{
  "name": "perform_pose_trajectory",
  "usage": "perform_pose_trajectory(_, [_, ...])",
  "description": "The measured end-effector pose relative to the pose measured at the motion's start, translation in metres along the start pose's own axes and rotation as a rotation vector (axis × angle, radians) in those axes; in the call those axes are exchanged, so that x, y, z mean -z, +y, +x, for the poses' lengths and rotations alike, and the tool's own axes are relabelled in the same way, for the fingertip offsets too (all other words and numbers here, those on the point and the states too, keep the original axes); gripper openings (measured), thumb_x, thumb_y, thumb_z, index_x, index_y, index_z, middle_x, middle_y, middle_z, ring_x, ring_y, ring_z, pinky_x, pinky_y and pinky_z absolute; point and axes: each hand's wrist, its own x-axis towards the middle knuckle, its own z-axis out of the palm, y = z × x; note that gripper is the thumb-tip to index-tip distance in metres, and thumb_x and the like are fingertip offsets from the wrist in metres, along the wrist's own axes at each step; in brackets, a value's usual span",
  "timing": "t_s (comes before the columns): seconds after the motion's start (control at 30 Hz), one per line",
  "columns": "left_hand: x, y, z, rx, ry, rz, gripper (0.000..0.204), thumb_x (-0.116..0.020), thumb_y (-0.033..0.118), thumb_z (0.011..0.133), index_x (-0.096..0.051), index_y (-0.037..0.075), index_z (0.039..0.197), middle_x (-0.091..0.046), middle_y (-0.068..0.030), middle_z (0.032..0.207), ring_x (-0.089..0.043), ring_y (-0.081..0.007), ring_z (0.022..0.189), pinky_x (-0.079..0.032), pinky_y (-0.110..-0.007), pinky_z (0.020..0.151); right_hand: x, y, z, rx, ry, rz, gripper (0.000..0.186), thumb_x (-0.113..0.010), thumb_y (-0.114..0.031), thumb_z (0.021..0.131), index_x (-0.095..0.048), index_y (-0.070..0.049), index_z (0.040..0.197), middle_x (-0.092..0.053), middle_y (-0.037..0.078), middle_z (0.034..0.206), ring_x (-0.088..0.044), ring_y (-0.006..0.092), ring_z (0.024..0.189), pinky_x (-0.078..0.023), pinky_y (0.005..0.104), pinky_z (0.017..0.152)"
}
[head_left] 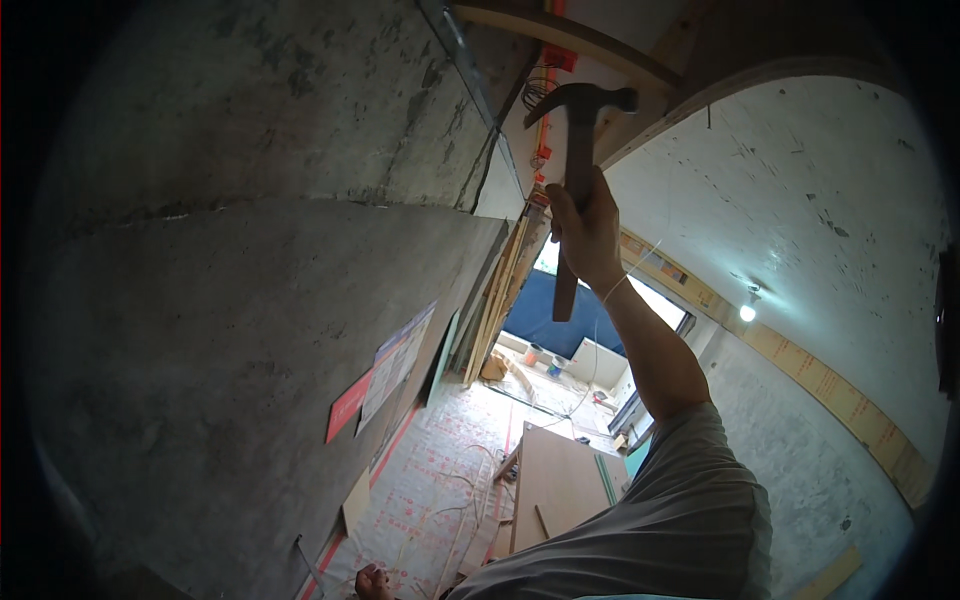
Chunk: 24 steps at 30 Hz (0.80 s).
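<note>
My right arm, in a grey sleeve, is raised high, and my right hand (594, 235) is wrapped around the handle of a claw hammer (579, 145). The hammer stands roughly upright, its curved claw toward the left and its striking face toward the right. Close behind its head are a wooden ceiling batten (570, 37) and orange conduit (545, 90) with loose wires; whether the hammer touches them I cannot tell. Low down at the bottom edge, my left hand (373, 582) shows only in part, its fingers curled; anything in them is too small to make out.
A concrete wall (240, 300) fills the left, with papers (385, 375) fixed to it. Timber boards (500, 300) lean farther along. Below stands a board-topped work table (565, 480) on a sheet-covered floor (430, 470). A lit bulb (748, 308) hangs at right.
</note>
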Motion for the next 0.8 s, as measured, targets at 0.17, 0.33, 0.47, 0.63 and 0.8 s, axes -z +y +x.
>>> perform_pose_trajectory(0.17, [-0.01, 0.028, -0.013, -0.023, 0.014, 0.027, 0.023, -0.062, 0.008, 0.086, -0.058, 0.001, 0.108, -0.065, -0.0054, 0.079, -0.059, -0.0136, 0.061, -0.043, -0.025, 0.046, 0.016, 0.006, 0.007, 0.011, 0.087, 0.09, 0.02, -0.061, -0.018, 0.096, -0.046, -0.005, 0.094, -0.052, 0.003, 0.059, -0.05, 0.0095, 0.046, -0.038, 0.026, 0.042])
perform_pose_trajectory(0.33, [-0.004, 0.027, -0.02, -0.013, 0.0, -0.029, 0.022, -0.062, 0.007, 0.087, -0.058, 0.002, 0.108, -0.065, -0.0052, 0.079, -0.059, -0.0136, 0.061, -0.044, -0.025, 0.046, 0.001, 0.0, 0.002, 0.041, 0.03, 0.027, 0.019, -0.06, -0.019, 0.096, -0.048, -0.005, 0.095, -0.054, 0.003, 0.063, -0.05, 0.0095, 0.049, -0.042, 0.0257, 0.046])
perform_pose_trajectory(0.47, [-0.015, 0.043, -0.027, -0.004, -0.006, 0.006, 0.021, -0.062, 0.007, 0.087, -0.058, 0.002, 0.107, -0.065, -0.0054, 0.08, -0.06, -0.0139, 0.062, -0.044, -0.025, 0.047, 0.012, 0.024, -0.002, 0.136, -0.053, -0.151, 0.017, -0.058, -0.02, 0.098, -0.05, -0.006, 0.098, -0.056, 0.002, 0.068, -0.051, 0.0061, 0.052, -0.044, 0.0226, 0.049])
perform_pose_trajectory(0.63, [0.009, 0.013, -0.014, -0.079, 0.056, -0.051, 0.02, -0.061, 0.006, 0.086, -0.058, 0.002, 0.106, -0.065, -0.0065, 0.079, -0.059, -0.0139, 0.06, -0.043, -0.025, 0.046, -0.001, 0.008, 0.007, -0.074, 0.094, 0.278, 0.021, -0.062, -0.018, 0.095, -0.046, -0.004, 0.096, -0.051, 0.003, 0.061, -0.049, 0.0097, 0.047, -0.039, 0.027, 0.044])
perform_pose_trajectory(0.8, [0.025, 0.014, -0.016, 0.001, 0.036, -0.145, 0.02, -0.061, 0.004, 0.086, -0.059, 0.003, 0.106, -0.065, -0.0064, 0.08, -0.059, -0.0138, 0.061, -0.042, -0.025, 0.045, 0.001, 0.012, 0.007, -0.025, 0.088, 0.238, 0.02, -0.061, -0.017, 0.095, -0.046, -0.004, 0.094, -0.05, 0.002, 0.06, -0.05, 0.0089, 0.045, -0.039, 0.0263, 0.041])
